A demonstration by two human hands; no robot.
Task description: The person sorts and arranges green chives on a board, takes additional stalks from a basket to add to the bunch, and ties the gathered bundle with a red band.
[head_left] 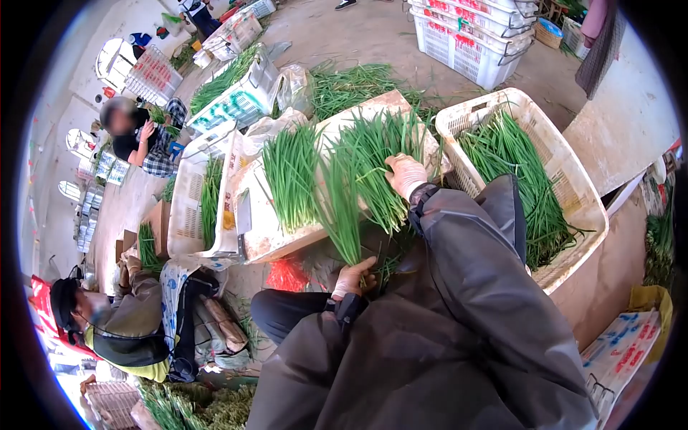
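Crates (570,161) flank a board (276,248), left hand (351,278) gripping greens (342,211), right (407,175) (grip unclear) touching more.

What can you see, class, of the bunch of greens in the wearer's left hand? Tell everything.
The bunch is long, thin, grass-like and green, its near end gathered narrow in the left hand. Its leaves slant away from the wearer and fan out over the pale board, between a left pile and a right pile. Whether its tips touch either is unclear.
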